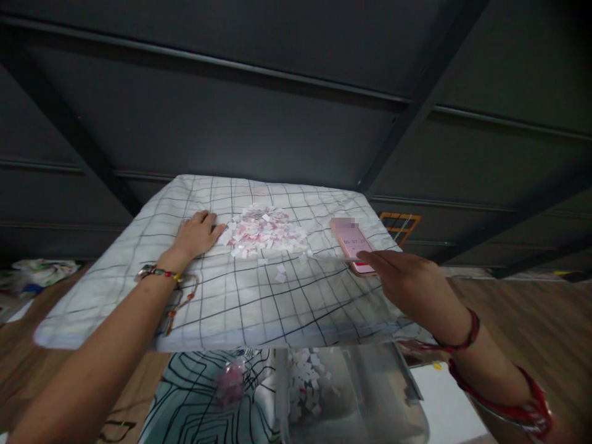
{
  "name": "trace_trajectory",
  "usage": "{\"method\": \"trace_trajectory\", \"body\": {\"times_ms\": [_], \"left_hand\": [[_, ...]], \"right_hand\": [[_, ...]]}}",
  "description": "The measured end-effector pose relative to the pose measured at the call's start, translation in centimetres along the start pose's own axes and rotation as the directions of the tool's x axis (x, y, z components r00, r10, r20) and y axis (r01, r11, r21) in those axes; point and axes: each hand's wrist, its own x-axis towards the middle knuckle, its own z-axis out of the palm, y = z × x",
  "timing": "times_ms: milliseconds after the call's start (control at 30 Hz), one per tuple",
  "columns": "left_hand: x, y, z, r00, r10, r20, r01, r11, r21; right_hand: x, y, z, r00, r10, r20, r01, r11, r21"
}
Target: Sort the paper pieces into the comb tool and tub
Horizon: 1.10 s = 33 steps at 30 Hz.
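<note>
A heap of small white and pinkish paper pieces (266,229) lies on a white checked cloth (259,308). Beside its left edge my left hand (198,234) rests flat on the cloth, holding nothing, its thumb close to the scraps. My right hand (409,280) is closed on a thin, pale, stick-like tool (330,258), slightly blurred, whose tip points left toward the heap's lower right side. Under that hand, partly covered by it, a pink phone (352,237) displays a timer. A few loose scraps (280,274) are scattered in front of the heap.
Below the table's near edge stands a clear plastic box (370,394) with paper scraps inside at its left. Left of it, a pink see-through packet (230,383) lies on a green patterned fabric (185,401). A dark panelled wall (240,129) rises behind the table.
</note>
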Motion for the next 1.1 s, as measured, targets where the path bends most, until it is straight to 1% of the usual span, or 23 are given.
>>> {"method": "trace_trajectory", "body": {"times_ms": [133, 200, 267, 333, 433, 500, 667, 733, 900, 1100], "left_hand": [[0.0, 0.0, 0.1, 1.0, 0.009, -0.009, -0.009, 1.0, 0.006], [0.1, -0.1, 0.2, 1.0, 0.014, -0.012, -0.014, 1.0, 0.008], [0.2, -0.2, 0.3, 1.0, 0.02, -0.019, -0.02, 1.0, 0.006], [0.2, -0.3, 0.5, 0.999, 0.022, -0.029, -0.022, 1.0, 0.004], [0.3, -0.5, 0.7, 1.0, 0.013, -0.029, -0.013, 1.0, 0.006], [0.2, -0.5, 0.6, 1.0, 0.01, -0.022, -0.01, 1.0, 0.01], [0.2, -0.3, 0.4, 1.0, 0.007, -0.013, -0.007, 1.0, -0.003], [0.2, -0.3, 0.4, 1.0, 0.008, -0.012, -0.008, 1.0, -0.006], [0.2, -0.2, 0.3, 1.0, 0.004, 0.002, -0.004, 1.0, -0.005], [0.2, 0.0, 0.2, 1.0, -0.007, 0.008, 0.007, 1.0, 0.003]], "right_hand": [[-0.3, 0.1, -0.1, 0.999, -0.007, 0.041, 0.004, 0.997, 0.08], [-0.5, 0.3, -0.4, 0.999, -0.014, 0.032, 0.011, 0.995, 0.104], [-0.6, 0.5, -0.6, 1.0, 0.002, 0.007, -0.003, 0.996, 0.09], [-0.4, 0.6, -0.4, 1.0, 0.03, -0.003, -0.03, 0.999, 0.04], [-0.1, 0.6, 0.2, 0.998, 0.054, 0.014, -0.054, 0.998, -0.015], [0.0, 0.6, 0.3, 0.998, 0.053, 0.035, -0.054, 0.998, 0.018], [-0.6, 0.5, -0.4, 0.997, 0.033, 0.065, -0.044, 0.983, 0.177], [-0.6, 0.5, -0.4, 0.997, 0.042, 0.059, -0.052, 0.982, 0.18], [0.0, 0.2, 0.4, 0.998, 0.051, 0.04, -0.055, 0.993, 0.106], [-0.6, 0.1, 0.1, 0.998, 0.022, 0.057, -0.032, 0.981, 0.191]]}}
